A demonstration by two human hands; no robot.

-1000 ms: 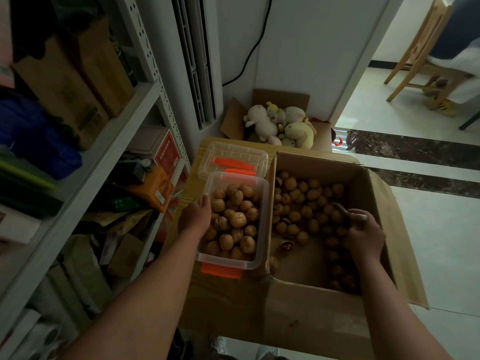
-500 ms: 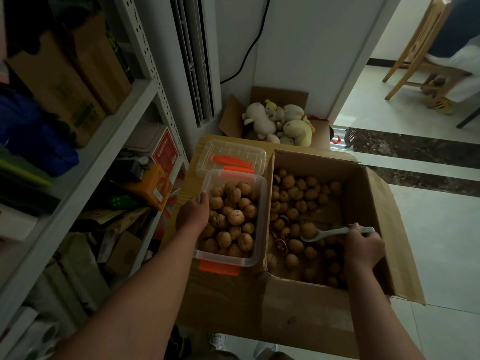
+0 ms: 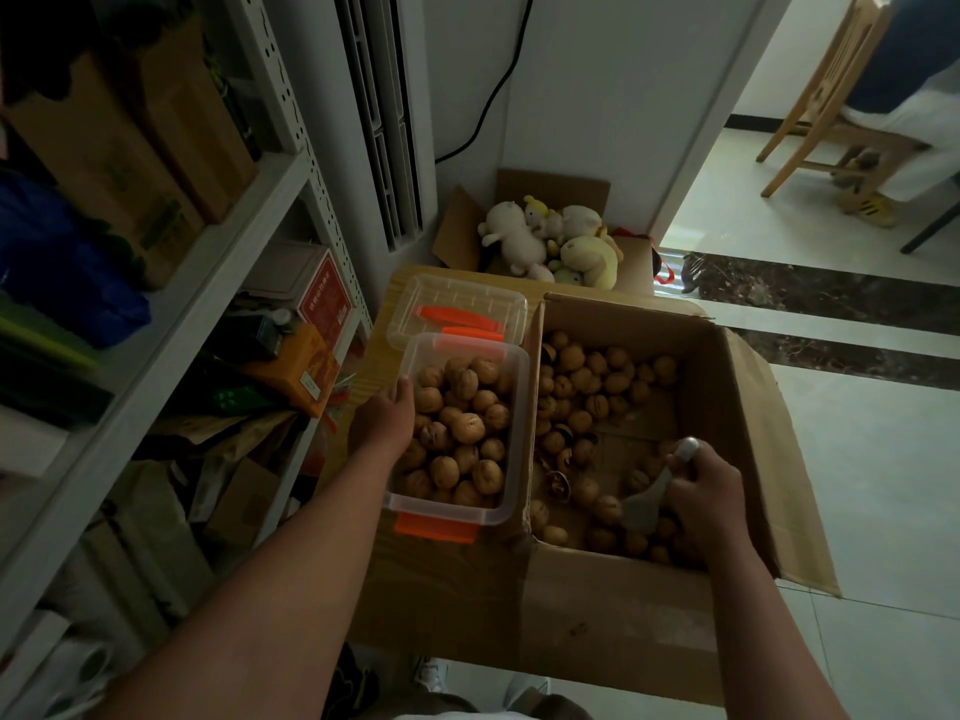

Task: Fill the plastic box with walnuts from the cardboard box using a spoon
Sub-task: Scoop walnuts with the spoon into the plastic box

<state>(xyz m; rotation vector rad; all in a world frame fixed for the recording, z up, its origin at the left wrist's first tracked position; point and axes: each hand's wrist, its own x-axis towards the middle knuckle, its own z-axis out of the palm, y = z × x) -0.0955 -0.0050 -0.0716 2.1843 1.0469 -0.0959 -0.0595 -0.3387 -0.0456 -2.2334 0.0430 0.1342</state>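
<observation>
STEP scoop | your right hand [image 3: 706,491] clamps the spoon [image 3: 641,504], bowl down among walnuts [image 3: 587,387] by the cardboard box [image 3: 597,605] near edge | left hand [image 3: 384,423] on plastic box [image 3: 519,433] left wall, grip unclear; box nearly full | slide under one nut, lift level, tip low.

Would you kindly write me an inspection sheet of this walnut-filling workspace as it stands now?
Surface: tan surface carries the plastic box and, behind it, a clear lid.
Job's things: plastic box nearly full of walnuts; cardboard box beside it, more walnuts inside, floor partly bare; spoon bowl-down among them.
Clutter: broken shells in the cardboard box.
Grippers (hands): left hand holds the plastic box's left wall; right hand grips the spoon handle.
Cables: black cable runs down the wall.
Surroundings: shelf unit on the left, plush toys in a box behind, wooden chair in the next room.
</observation>
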